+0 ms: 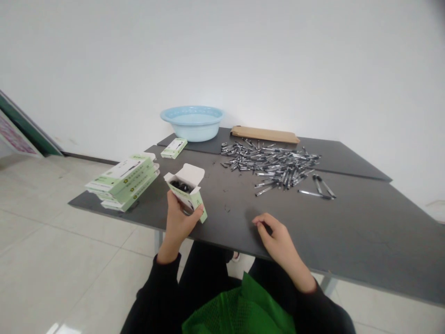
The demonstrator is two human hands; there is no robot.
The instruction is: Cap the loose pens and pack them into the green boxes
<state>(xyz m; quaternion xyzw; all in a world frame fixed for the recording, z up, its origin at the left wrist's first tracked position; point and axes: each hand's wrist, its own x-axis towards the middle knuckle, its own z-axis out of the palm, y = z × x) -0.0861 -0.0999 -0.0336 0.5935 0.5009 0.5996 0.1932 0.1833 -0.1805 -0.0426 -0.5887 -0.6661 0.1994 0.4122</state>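
A green-and-white pen box [193,199] is gripped by my left hand [179,220], tilted over the table's front edge with its flaps up. Dark, rounded ends of pens [182,186] show in its mouth. My right hand [273,232] is just above the tabletop near the front edge, fingers curled in to the thumb and nothing visible in them. Beyond it lies a loose heap of clear pens with black caps [274,162]. Several pens [318,188] lie apart at the heap's right side.
Green-and-white boxes [121,178] are stacked at the left edge of the dark table [365,232]. Another box [174,148] lies flat before a light blue basin [193,123]. Along the back is a long brown cardboard piece [264,134], close to the wall.
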